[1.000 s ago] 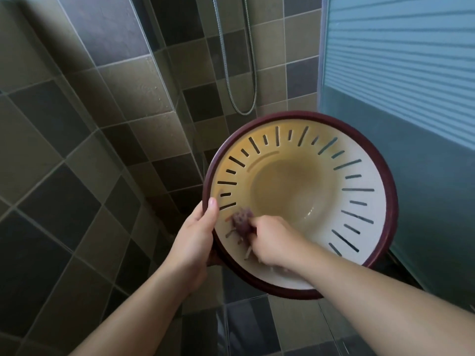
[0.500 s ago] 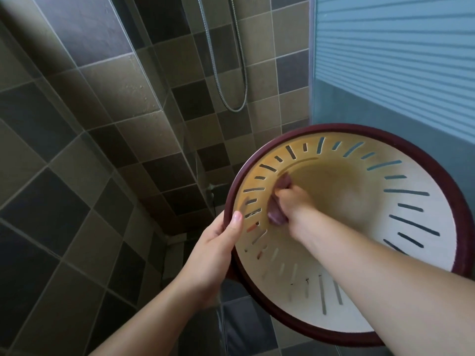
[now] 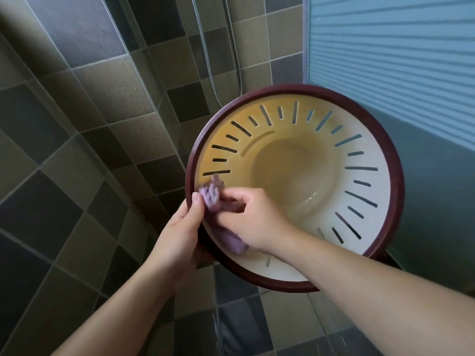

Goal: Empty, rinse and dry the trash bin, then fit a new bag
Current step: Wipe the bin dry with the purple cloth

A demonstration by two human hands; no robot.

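Since half a second ago, right hand dragged purple cloth down the trash bin wall to its near-left rim. Left hand grips that rim beside the cloth (thumb over the edge); unwiped wall lies rightward, nearer the right hand.

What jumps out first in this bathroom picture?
A cream trash bin with slotted walls and a maroon rim fills the centre, its mouth towards the camera. The right hand presses a purple cloth against its inner wall, while the left hand grips the rim.
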